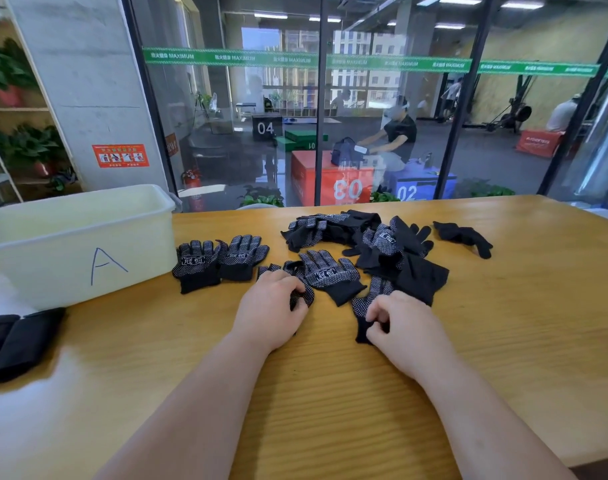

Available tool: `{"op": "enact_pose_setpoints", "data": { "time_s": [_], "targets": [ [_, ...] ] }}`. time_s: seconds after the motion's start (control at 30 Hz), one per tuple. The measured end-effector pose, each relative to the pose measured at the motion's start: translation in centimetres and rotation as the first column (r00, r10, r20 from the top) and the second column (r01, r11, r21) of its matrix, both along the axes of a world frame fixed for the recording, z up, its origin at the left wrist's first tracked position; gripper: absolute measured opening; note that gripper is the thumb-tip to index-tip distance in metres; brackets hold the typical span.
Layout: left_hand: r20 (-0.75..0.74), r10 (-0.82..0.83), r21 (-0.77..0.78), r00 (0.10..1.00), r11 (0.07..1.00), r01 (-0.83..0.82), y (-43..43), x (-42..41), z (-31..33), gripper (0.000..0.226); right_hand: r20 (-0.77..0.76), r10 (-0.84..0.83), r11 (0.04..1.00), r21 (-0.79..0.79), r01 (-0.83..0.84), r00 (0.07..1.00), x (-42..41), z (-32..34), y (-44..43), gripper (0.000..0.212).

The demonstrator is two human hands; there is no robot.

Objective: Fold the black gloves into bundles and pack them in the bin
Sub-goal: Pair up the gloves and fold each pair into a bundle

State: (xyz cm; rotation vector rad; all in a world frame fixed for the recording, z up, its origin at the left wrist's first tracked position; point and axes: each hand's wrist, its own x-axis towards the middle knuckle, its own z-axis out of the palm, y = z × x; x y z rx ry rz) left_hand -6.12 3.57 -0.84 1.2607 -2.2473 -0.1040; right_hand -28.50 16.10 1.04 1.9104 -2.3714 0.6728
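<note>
At the far left edge of the wooden table (503, 341) lies a folded black cloth (18, 341). Behind it stands the cream bin (77, 244), marked with a letter A; its inside is mostly hidden from this angle. Just right of the bin, two dotted black gloves (219, 261) lie flat side by side, fingers pointing away. The left hand (271, 313) has its fingers curled over a dotted glove (307, 294), grasping it against the table. Beside it another glove (330, 271) lies spread with its logo up. The right hand (406, 323) pinches the cuff end of a further glove (364, 306). Beyond sits a loose heap of gloves (382, 237), and a single glove (465, 237) lies apart at the right.
</note>
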Motion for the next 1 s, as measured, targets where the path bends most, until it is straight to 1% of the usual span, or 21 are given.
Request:
{"op": "enact_pose_setpoints", "data": {
  "time_s": [0.07, 0.13, 0.2, 0.23, 0.27, 0.33, 0.4, 0.43, 0.47, 0.53, 0.63, 0.7, 0.77, 0.8, 0.9, 0.93, 1.0],
  "targets": [
    [0.024, -0.022, 0.035, 0.999, 0.999, 0.021, 0.3, 0.0, 0.0, 0.032, -0.080, -0.007, 1.000, 0.014, 0.009, 0.997, 0.1, -0.6, 0.3, 0.028],
    [0.048, -0.028, 0.070, 0.998, 0.997, 0.025, 0.7, -0.1, 0.1, 0.037, -0.152, -0.023, 0.995, 0.096, 0.037, 0.988, 0.5, -1.0, 0.7, 0.051],
    [0.094, -0.021, 0.102, 0.995, 0.995, 0.011, 1.4, -0.1, 0.2, 0.042, -0.154, -0.013, 0.979, 0.199, 0.044, 0.988, 1.0, -1.5, 1.4, 0.059],
    [0.113, -0.019, 0.113, 0.993, 0.994, 0.007, 1.8, 0.0, 0.3, 0.044, -0.161, 0.000, 0.976, 0.217, 0.036, 0.987, 1.1, -1.8, 1.7, 0.060],
    [0.123, -0.023, 0.120, 0.992, 0.993, 0.008, 2.3, 0.2, 0.3, 0.046, -0.183, 0.007, 0.978, 0.205, 0.031, 0.983, 1.3, -2.1, 2.0, 0.059],
    [0.137, -0.044, 0.136, 0.990, 0.990, 0.025, 3.3, 0.9, 0.4, 0.049, -0.227, 0.003, 0.995, 0.096, 0.020, 0.974, 1.4, -2.2, 2.5, 0.055],
    [0.179, -0.075, 0.180, 0.981, 0.983, 0.042, 4.4, 1.9, 0.4, 0.056, -0.227, 0.027, 0.998, -0.047, -0.038, 0.974, 1.7, -1.9, 2.8, 0.043],
    [0.222, -0.094, 0.207, 0.971, 0.977, 0.047, 4.9, 2.6, 0.4, 0.060, -0.196, 0.058, 0.994, -0.082, -0.076, 0.979, 1.9, -1.8, 2.9, 0.036],
    [0.274, -0.112, 0.229, 0.955, 0.972, 0.048, 5.4, 3.2, 0.5, 0.065, -0.153, 0.093, 0.991, -0.083, -0.107, 0.984, 2.3, -1.8, 3.1, 0.032],
    [0.356, -0.141, 0.257, 0.924, 0.965, 0.048, 6.7, 4.6, 0.6, 0.072, -0.099, 0.159, 0.986, -0.036, -0.163, 0.982, 3.2, -1.6, 3.6, 0.034],
    [0.418, -0.155, 0.271, 0.895, 0.962, 0.040, 8.6, 6.5, 0.9, 0.077, -0.080, 0.294, 0.956, 0.010, -0.294, 0.952, 4.2, -1.5, 4.5, 0.046],
    [0.435, -0.134, 0.263, 0.890, 0.965, 0.017, 9.6, 8.0, 1.2, 0.078, -0.028, 0.352, 0.936, 0.018, -0.352, 0.936, 4.9, -1.3, 5.1, 0.043],
    [0.428, -0.085, 0.212, 0.900, 0.977, -0.008, 9.9, 9.5, 1.6, 0.074, -0.011, 0.362, 0.931, -0.032, -0.363, 0.932, 5.6, -1.2, 5.4, 0.030],
    [0.415, -0.061, 0.179, 0.908, 0.984, -0.016, 9.9, 10.2, 1.6, 0.071, -0.032, 0.357, 0.933, -0.047, -0.358, 0.934, 6.0, -1.2, 5.5, 0.024],
    [0.297, -0.022, 0.140, 0.955, 0.990, -0.021, 9.7, 11.9, 1.2, 0.061, -0.107, 0.353, 0.928, -0.081, -0.362, 0.929, 7.2, -0.2, 5.4, 0.016],
    [0.246, -0.022, 0.149, 0.969, 0.989, -0.016, 9.6, 12.4, 0.8, 0.058, -0.082, 0.362, 0.924, -0.099, -0.369, 0.929, 7.4, 0.6, 5.3, 0.014],
    [0.164, -0.019, 0.161, 0.986, 0.987, -0.008, 9.5, 13.1, 0.3, 0.054, 0.041, 0.375, 0.912, -0.194, -0.361, 0.926, 7.9, 3.1, 5.1, 0.008]
  ]
}}
